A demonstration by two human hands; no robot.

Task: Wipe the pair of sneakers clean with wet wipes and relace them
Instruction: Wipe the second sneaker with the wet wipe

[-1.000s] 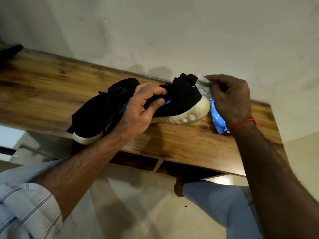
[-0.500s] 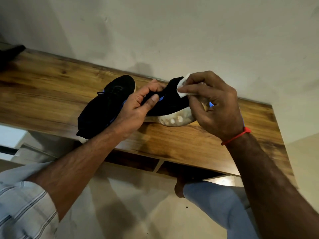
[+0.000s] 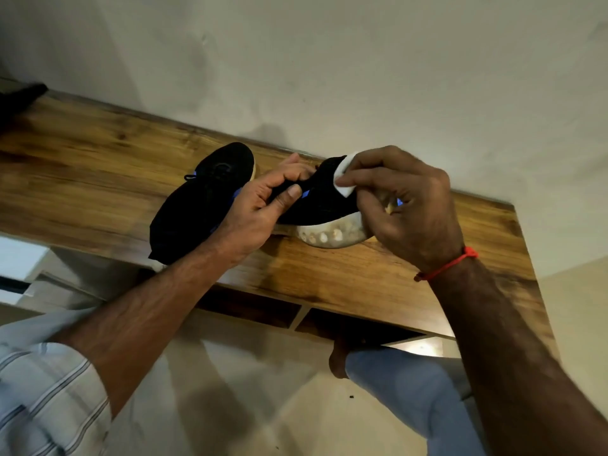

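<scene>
Two black sneakers with white soles and blue trim lie on a wooden desk [image 3: 98, 179]. The left sneaker [image 3: 200, 199] rests flat, toe toward the wall. My left hand [image 3: 263, 209] grips the collar of the right sneaker [image 3: 324, 202], which is tilted so its dirty white sole faces me. My right hand [image 3: 404, 205] presses a folded white wet wipe [image 3: 343, 179] against that sneaker's black upper near the heel. A sliver of the blue wipe packet [image 3: 399, 202] shows between my right fingers; the rest is hidden.
The desk stands against a pale wall [image 3: 329, 60]. A dark object [image 3: 19, 100] sits at the desk's far left end. Below the desk edge are open compartments [image 3: 250, 307], my knee in light trousers [image 3: 411, 383] and a tiled floor.
My right hand left the wipe packet and came onto the right sneaker's upper with a wipe. My left hand tilted that sneaker further. The view shifted slightly.
</scene>
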